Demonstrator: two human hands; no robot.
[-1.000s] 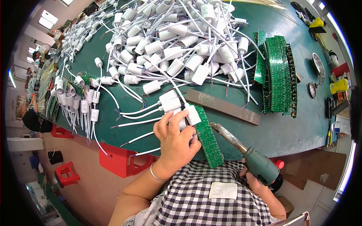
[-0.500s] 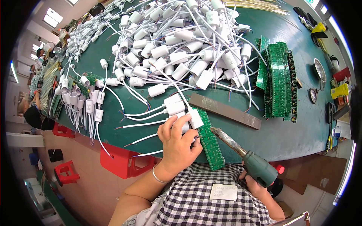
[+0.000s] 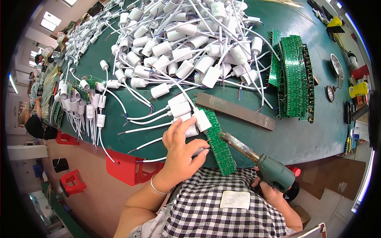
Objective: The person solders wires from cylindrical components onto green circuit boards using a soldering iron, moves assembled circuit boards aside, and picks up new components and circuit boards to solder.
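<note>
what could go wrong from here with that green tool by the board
The metal tip of the green tool sits by the circuit-board strip, near the left hand; if hot, it might cause burns. The strip seems to overhang the table, so a bump might shift it.

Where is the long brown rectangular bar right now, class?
In the head view, the long brown rectangular bar lies right of centre on the green tabletop, its left end beside the upper end of the narrow green circuit-board strip.
</note>
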